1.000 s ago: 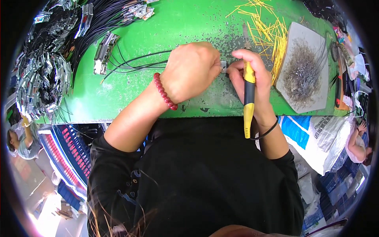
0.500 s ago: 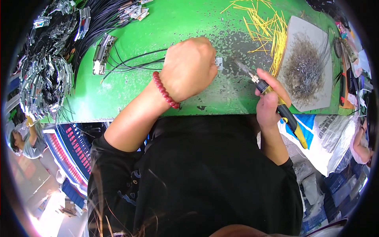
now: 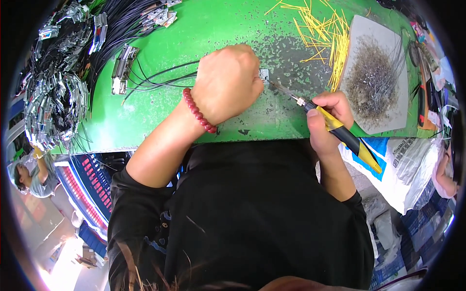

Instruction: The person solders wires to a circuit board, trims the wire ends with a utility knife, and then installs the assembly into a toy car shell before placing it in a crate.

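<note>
My left hand, with a red bead bracelet at its wrist, is closed over thin black cables above the green table. A small silvery connector juts out past its fingers. These cables run left to a metal-shelled part lying on the table. In my right hand is a yellow-and-black soldering iron, gripped between thumb and fingers. Its metal tip points up and left, close to the connector; whether they touch I cannot tell. My left fingertips are hidden behind the hand.
Thin yellow tubes lie scattered at the back right, beside a grey board bearing dark residue and fine wires. Metal connectors and black cables are heaped at the left. Hand tools line the right edge. Another person is at far left.
My right hand has brought the soldering iron leftward, its tip now nearer the connector. My left hand has shifted slightly left, keeping its grip on the cables.
</note>
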The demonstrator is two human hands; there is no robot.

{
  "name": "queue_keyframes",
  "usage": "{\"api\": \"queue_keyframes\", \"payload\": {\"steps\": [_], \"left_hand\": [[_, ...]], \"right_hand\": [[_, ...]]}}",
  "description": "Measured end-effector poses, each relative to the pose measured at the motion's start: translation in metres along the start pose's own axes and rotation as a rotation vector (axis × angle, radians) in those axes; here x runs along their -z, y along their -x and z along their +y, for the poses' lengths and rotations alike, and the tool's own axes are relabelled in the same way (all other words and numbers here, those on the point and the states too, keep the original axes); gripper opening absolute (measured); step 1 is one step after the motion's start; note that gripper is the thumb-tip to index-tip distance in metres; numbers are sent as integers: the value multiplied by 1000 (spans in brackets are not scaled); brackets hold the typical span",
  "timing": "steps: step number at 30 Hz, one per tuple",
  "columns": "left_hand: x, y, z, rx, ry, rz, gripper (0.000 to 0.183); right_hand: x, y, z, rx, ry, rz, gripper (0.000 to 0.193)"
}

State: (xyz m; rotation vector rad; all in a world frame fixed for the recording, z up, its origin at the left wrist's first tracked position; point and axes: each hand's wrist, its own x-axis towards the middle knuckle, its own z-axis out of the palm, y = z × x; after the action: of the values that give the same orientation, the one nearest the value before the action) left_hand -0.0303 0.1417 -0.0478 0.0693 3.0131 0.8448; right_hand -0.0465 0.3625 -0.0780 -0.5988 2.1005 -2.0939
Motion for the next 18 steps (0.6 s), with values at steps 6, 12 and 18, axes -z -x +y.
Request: {"api": "queue_keyframes", "payload": {"steps": [6,12,18], "left_hand": [[1,-1,1,5,-9,2,8],[0,0,0,-7,-15,22,9],[0,0,1,-14,-17,27,9]], "right_hand": [[0,-2,0,39,51,-19,18],[-1,-3,-2,-19,110,-61,17],[-1,0,3,76,-21,19,20]]}}
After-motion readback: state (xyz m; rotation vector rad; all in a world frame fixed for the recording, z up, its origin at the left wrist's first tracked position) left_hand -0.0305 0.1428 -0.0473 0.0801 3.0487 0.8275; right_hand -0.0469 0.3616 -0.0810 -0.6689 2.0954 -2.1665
